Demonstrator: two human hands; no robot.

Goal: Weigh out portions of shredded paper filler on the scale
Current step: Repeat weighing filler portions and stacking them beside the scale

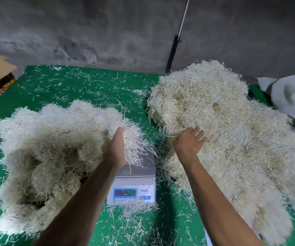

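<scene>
Both bare arms outstretched, left hand [116,148] apparently cupped palm-right, right hand [189,142] palm-down, fingers buried.
</scene>
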